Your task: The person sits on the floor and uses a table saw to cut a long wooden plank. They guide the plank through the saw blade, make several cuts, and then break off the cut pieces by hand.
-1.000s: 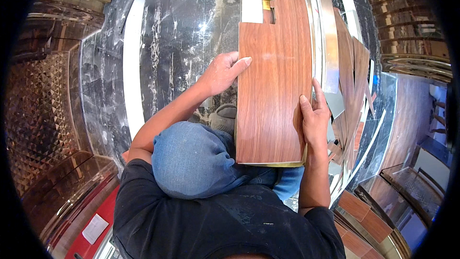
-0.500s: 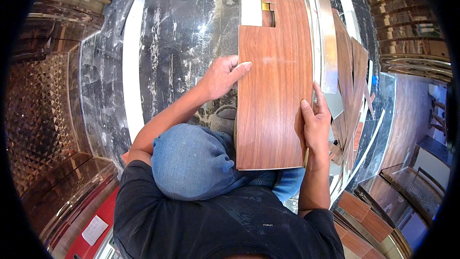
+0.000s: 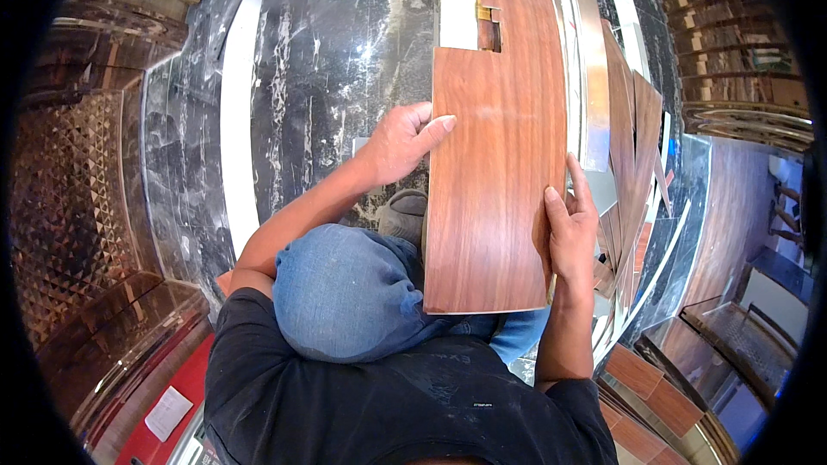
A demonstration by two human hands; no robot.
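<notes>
A long reddish-brown wood-look plank (image 3: 495, 181) lies lengthwise in front of me, its near end over my lap. Toward its far part, a notched cutout opens on the left edge, with pale and yellowish surfaces showing through. My left hand (image 3: 403, 142) grips the plank's left edge, thumb on top and fingers curled under, partly hidden. On the right edge my right hand (image 3: 572, 228) holds lower down, thumb on the face and a finger stretched along the side.
Offcut strips and thin plank pieces (image 3: 633, 133) are heaped right of the plank. A white strip (image 3: 239, 112) runs along the dark marble-patterned floor (image 3: 301, 60) at left. Reddish plank pieces (image 3: 655, 392) lie lower right. A paper (image 3: 169, 413) rests on a red surface lower left.
The plank has shifted slightly toward me, its far part a little to the right. Both hands keep their hold and move slightly with it.
</notes>
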